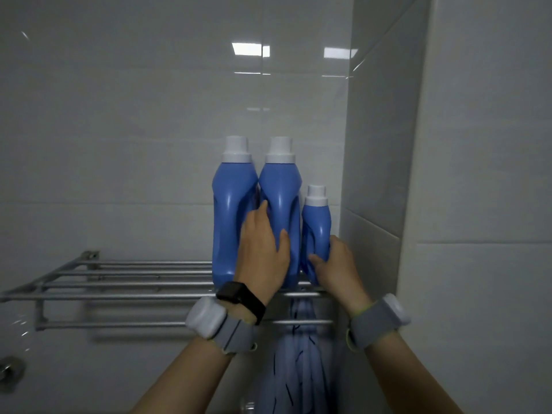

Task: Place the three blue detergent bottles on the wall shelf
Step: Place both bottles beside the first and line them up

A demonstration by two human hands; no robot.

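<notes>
Three blue detergent bottles stand upright on the wall shelf [119, 283], a rack of metal bars fixed to the white tiled wall [149, 130]. All three are grouped at the right end of the shelf, close to the wall corner. The left bottle [228, 222] and the middle bottle [283, 198] are tall and touch each other at the shoulder. The small bottle [316, 228] stands just beside the middle bottle, nearest the corner. Each bottle carries a white cap.

The left hand [263, 255] lies flat with fingers spread against the lower body of the middle bottle, not wrapped around it. The right hand [336, 267] is clamped on the lower part of the small bottle, thumb in front and fingers behind it. The hands are apart, one bottle each.

Both wrists carry grey straps with white modules; the left wrist also carries a black watch [239, 297]. A blue-and-white cloth [298, 354] hangs from the front rail below the bottles.
</notes>
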